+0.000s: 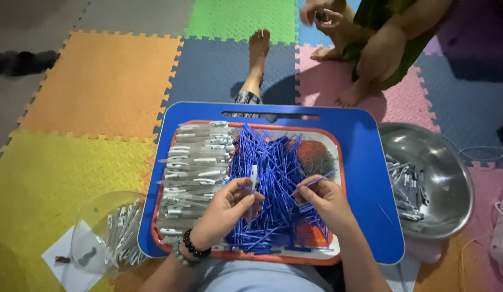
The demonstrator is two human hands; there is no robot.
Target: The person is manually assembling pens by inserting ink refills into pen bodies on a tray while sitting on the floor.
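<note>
Covering the floor, foam mats [105, 81] in orange, yellow, green, navy and pink are locking together like puzzle pieces. A blue lap tray [365, 162] is resting across the person's lap, with one bare leg stretching out beyond its far edge. Inside it, a red-rimmed tray [338, 162] is carrying two piles: grey-white pen barrels [194, 167] are lying stacked on the left, and thin blue refills [273, 178] are spreading loosely across the middle and right. A steel bowl [446, 162] is sitting on the floor just beside the lap tray's right edge, holding a small heap of assembled pens [405, 192]. A clear glass bowl [94, 216] is standing at the lower left on a sheet of white paper [65, 267], also containing some pens.

Another person is crouching at the top right, their hands [322, 13] working on something small, well apart from the trays.

The left hand [227, 208], wearing bead bracelets [189, 249] on the wrist, is pinching a white pen barrel [253, 178] upright over the blue pile. The right hand [327, 197] is pinching a single blue refill [313, 183] between thumb and fingertips, its length pointing up and to the right, just beside the held barrel.
</note>
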